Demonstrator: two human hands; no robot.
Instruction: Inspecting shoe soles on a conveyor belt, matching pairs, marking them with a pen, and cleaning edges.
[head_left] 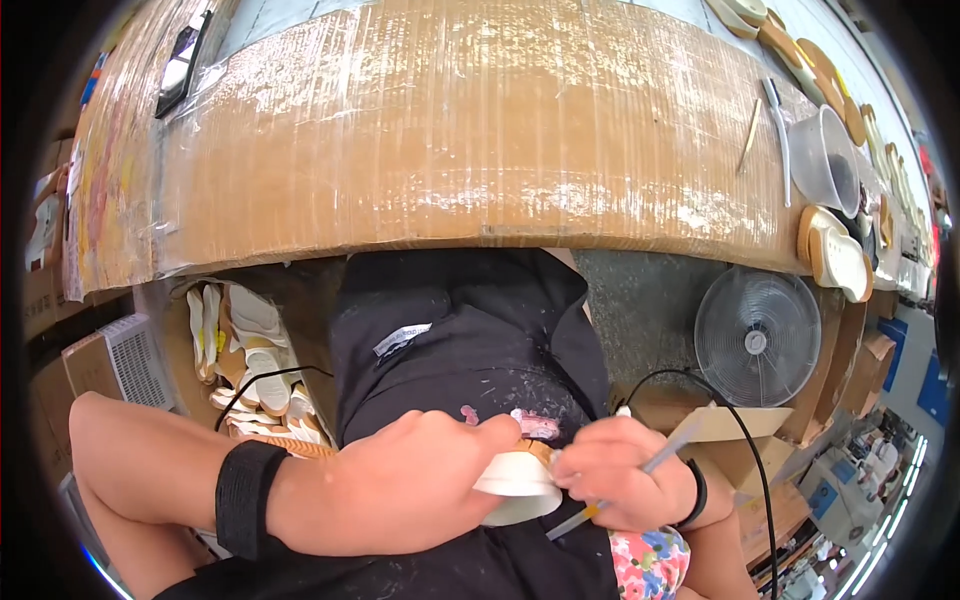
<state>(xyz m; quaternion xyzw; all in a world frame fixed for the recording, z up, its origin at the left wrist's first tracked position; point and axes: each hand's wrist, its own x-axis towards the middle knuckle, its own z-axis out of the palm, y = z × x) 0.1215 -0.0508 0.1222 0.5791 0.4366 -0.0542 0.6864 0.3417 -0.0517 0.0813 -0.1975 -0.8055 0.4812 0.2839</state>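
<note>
Over my lap, my left hand (400, 480) is closed around a shoe sole (520, 470) with white sides and a tan edge, tilted on its side. My right hand (620, 470) is at the sole's right end, fingertips pinched close against it. Through the same hand runs a slim, pale-handled stick tool (672, 447), its lower end pointing down toward my lap; the kind of tip cannot be made out. Whether the right fingertips hold anything else is hidden. A dark apron (450, 350) with pale smears covers my lap beneath both hands.
Ahead stands a table covered in tape-wrapped cardboard (480, 140). At its right are a clear plastic cup (822, 160), another pale stick (778, 140) and several soles (838, 250). A box of soles (262, 350) is at my left, a round fan (757, 340) at my right. Black cables hang on both sides.
</note>
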